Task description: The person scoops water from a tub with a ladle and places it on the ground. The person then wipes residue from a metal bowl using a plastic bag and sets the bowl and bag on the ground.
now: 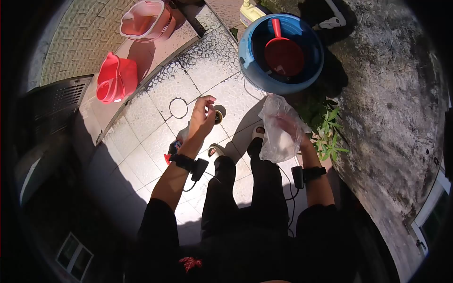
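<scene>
My left hand (203,115) hovers over the pale tiles with its fingers loosely curled and a gap between them and the thumb; nothing shows in it. Just right of it, a small round container (218,117) with dark contents is partly hidden behind the fingers. A clear plastic bag (278,141) hangs crumpled at my right hand (287,123), whose fingers show blurred through the film. Whether that hand is inside the bag or behind it, I cannot tell. Beside my left wrist lies a small dark blue and red object (173,147), partly covered by the forearm.
A blue tub (246,61) holds a red dipper (284,56). Behind it stands a yellow jug (250,13). A red bucket (126,75) and a pink basket (165,28) are at the left. Green plants (330,129) grow by the rough wall (387,94). Cables hang from both wrist straps.
</scene>
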`<state>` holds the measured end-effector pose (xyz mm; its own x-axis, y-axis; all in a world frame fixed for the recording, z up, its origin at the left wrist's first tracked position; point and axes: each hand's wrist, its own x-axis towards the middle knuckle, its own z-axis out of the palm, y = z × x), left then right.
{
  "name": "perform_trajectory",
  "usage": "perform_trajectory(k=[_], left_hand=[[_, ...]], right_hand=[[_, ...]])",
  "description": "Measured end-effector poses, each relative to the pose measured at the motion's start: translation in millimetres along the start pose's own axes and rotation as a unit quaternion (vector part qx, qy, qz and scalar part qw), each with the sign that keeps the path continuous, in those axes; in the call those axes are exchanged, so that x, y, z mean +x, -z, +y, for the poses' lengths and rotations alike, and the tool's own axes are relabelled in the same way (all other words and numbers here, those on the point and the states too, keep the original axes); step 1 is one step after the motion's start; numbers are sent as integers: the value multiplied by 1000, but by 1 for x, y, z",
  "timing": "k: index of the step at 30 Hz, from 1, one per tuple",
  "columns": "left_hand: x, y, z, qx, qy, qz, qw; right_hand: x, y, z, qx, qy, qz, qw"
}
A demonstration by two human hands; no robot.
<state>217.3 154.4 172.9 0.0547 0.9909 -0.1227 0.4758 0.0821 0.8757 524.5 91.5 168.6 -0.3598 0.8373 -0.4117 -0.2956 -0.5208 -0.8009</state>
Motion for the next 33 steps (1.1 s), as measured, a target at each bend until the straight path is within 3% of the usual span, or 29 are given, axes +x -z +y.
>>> perform_trajectory(k=[1, 3, 5, 6, 9, 11, 12, 14, 17, 20, 21, 23, 24, 25, 26, 28, 33], left_hand=[[28, -17, 29, 34, -100, -39, 994], [87, -61, 92, 56, -186, -158, 968], [152, -117, 109, 101, -244, -203, 943], [184, -147, 108, 97, -245, -200, 943], [259, -224, 74, 422, -324, -192, 824], [307, -272, 34, 524, -346, -191, 755], [326, -287, 15, 521, -336, -191, 761], [355, -305, -20, 525, -470, -79, 705], [366, -309, -6, 718, -277, -232, 595], [356, -318, -41, 775, -216, -198, 559], [350, -308, -46, 777, -213, -202, 558], [342, -283, -47, 587, -213, -178, 761], [343, -276, -40, 587, -217, -173, 761], [341, -270, -36, 540, -80, -262, 796], [336, -266, -38, 476, 64, -345, 806], [326, -267, -59, 485, 74, -365, 791], [304, -264, -24, 516, 70, -392, 758]], right_hand=[[-17, 14, -14, 37, -10, 52, 998], [-54, 52, -43, 10, 17, 110, 994], [-84, 77, -64, 47, 48, 159, 985], [-96, 98, -62, 45, 47, 168, 984], [-135, 156, -31, 71, -47, 217, 973], [-137, 178, -33, -35, 20, 178, 983], [-142, 190, -31, -40, 10, 173, 984], [-150, 202, -23, -120, -59, 216, 967], [-154, 213, -18, -91, -96, 240, 962], [-155, 214, -18, -48, -103, 248, 962], [-156, 213, -19, -41, -104, 248, 962], [-154, 210, -20, -37, -101, 249, 963], [-154, 207, -21, -33, -99, 250, 963], [-155, 205, -20, -28, -99, 251, 963], [-155, 202, -20, -26, -101, 250, 963], [-157, 200, -19, -26, -104, 250, 962], [-156, 189, -11, -14, -101, 253, 962]])
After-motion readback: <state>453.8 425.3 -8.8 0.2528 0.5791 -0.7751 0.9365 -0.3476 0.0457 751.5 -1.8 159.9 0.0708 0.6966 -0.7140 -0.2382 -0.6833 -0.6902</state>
